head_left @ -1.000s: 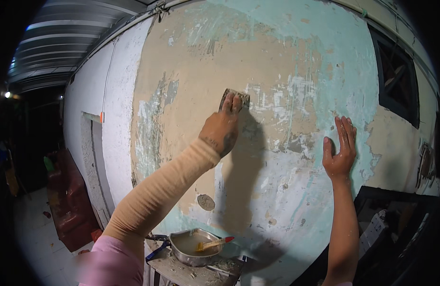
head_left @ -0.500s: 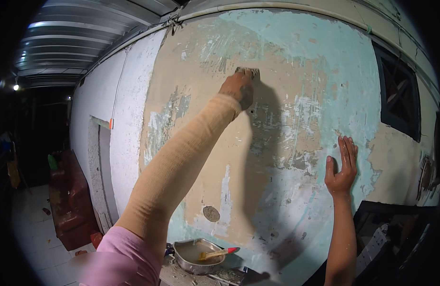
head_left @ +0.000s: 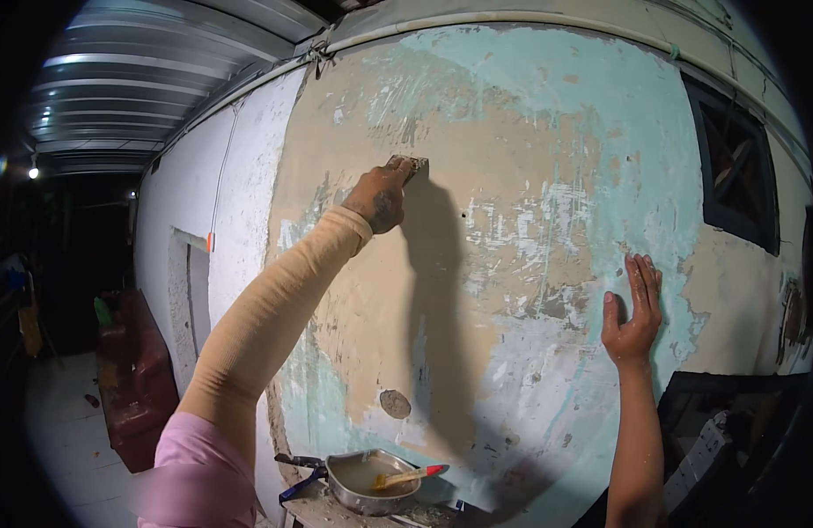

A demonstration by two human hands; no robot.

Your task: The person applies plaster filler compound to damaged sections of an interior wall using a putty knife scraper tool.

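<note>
In the head view, your left hand [head_left: 377,198] pinches a speckled block [head_left: 419,165] against the tan patch of the wall [head_left: 512,167], while your right hand [head_left: 633,310] lies flat on its green area, thumb apart. Below, a brush [head_left: 415,474] leans in a metal pan [head_left: 371,505]; a black frame [head_left: 688,385] crowds your right forearm.
</note>
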